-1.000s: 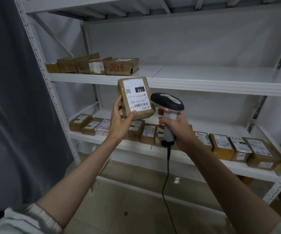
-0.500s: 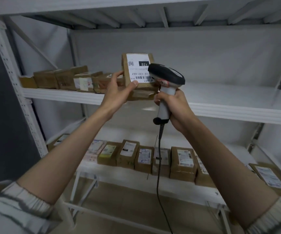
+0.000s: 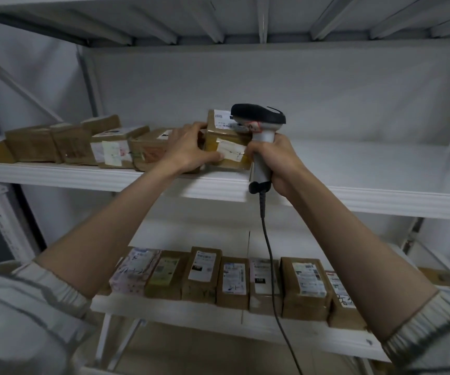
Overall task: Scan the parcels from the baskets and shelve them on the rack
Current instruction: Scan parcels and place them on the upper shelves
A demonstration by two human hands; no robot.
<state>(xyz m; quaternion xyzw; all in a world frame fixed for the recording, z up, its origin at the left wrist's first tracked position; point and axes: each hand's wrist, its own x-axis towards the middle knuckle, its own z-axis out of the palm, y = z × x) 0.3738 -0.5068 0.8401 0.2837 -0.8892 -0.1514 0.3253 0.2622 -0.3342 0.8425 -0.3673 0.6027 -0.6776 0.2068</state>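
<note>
Left hand (image 3: 188,150) grips the parcel (image 3: 226,147) with fingers over its top left edge and thumb on its front face, setting it on the upper shelf (image 3: 353,169) of the rack at the right end of a row of 5 or so parcels (image 3: 83,144). Right hand (image 3: 275,161) is wrapped around the handle of the corded scanner (image 3: 259,123), touching the parcel's right side. Shelving appears to be the step in hand; the next move calls for letting go and withdrawing without disturbing the row.
</note>
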